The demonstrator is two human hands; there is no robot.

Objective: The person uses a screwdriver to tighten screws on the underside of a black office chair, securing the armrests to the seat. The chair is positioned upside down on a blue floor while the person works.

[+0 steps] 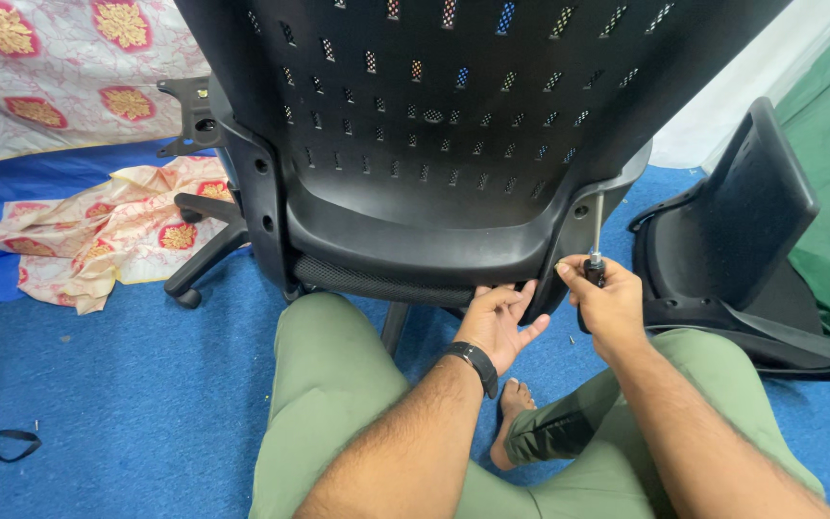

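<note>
**Inspector:** Two hands at the office chair [434,144]. Fingers first.

**Assistant:** Right hand [610,306] has its fingers wrapped tight round the handle of a screwdriver [596,240]; the shaft rises to the chair's lower right corner. Left hand [500,322] has fingers spread flat, pressing under the chair's back shell, just left of the tool.

**Inspector:** Step in hand?

**Assistant:** By my judgement, driving a screw at that corner bracket. The next move calls for steady upward pressure, the shaft kept square.

**Inspector:** Surroundings?

**Assistant:** A detached seat part [751,231] right of the chair, patterned cloth [108,240] to its left, blue carpet [146,384] beneath.
</note>
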